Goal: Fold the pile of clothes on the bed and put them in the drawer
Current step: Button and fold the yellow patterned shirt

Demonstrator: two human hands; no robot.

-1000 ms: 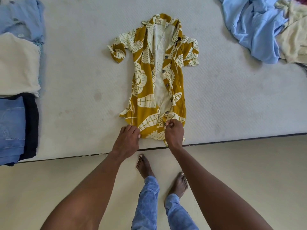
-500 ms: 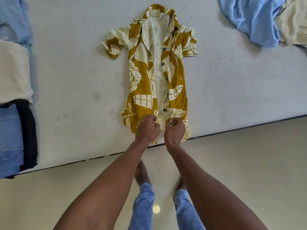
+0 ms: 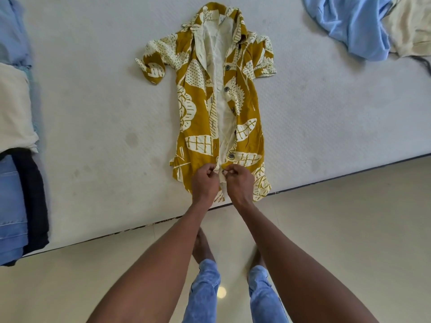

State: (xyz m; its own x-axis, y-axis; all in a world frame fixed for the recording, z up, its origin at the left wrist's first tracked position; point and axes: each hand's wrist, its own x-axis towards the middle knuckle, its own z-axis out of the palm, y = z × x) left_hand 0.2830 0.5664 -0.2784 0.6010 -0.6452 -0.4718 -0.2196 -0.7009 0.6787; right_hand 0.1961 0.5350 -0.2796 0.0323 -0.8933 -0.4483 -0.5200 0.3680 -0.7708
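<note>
Left hand [image 3: 205, 184]: fingers [image 3: 208, 170] curled, pinching the left front edge of the shirt just above the hem. Right hand [image 3: 239, 183]: fingers [image 3: 229, 171] curled, pinching the right front edge at the lowest button [image 3: 223, 171]. The two hands are almost touching across the open placket, knuckles up, wrists low over the near edge of the bed [image 3: 93, 101].

Judgement: step in hand is fastening the bottom button before the fold. Whether the button is already through its hole cannot be told; the fingers hide it.

Key relation: the mustard leaf-print shirt [image 3: 193, 127] lies flat, front up, long axis running straight away from the fingers, hem at the hands, collar [image 3: 219, 17] at the far end. Remaining buttons run up the right front edge, away from the hands; the next one up [image 3: 231, 155] sits just beyond the right fingers, so the right hand is nearer.

Both forearms come in from below, converging on the hem. The person stands at the bedside, bare feet on the floor [image 3: 349, 241].

Further out: folded stack [image 3: 14, 108] at the left edge of the bed; unfolded light blue garment [image 3: 354, 22] and cream garment [image 3: 410, 26] at the far right. No drawer in view.
</note>
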